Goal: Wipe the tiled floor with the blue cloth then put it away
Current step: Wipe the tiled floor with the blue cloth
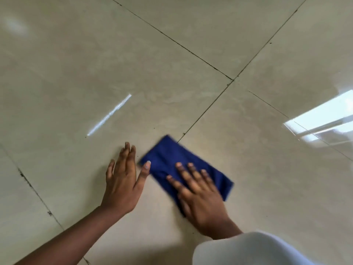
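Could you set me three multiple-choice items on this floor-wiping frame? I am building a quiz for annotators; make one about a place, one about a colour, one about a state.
1. Where does the left hand lie?
A. On top of the cloth
B. Flat on the tiled floor beside the cloth
C. Lifted high off the floor

2. What colour is the cloth?
A. Blue
B. Red
C. Yellow

3. How does the right hand meet the cloth?
A. It pinches one corner and lifts it
B. It hovers clear of it
C. It presses down on it with fingers spread straight

Answers:
1 B: its palm and fingers lie on bare tile just left of the cloth, the thumb tip at the cloth's edge.
2 A: the folded fabric is deep blue against the beige tiles.
3 C: the fingers lie straight over the cloth, which rests flat on the floor.
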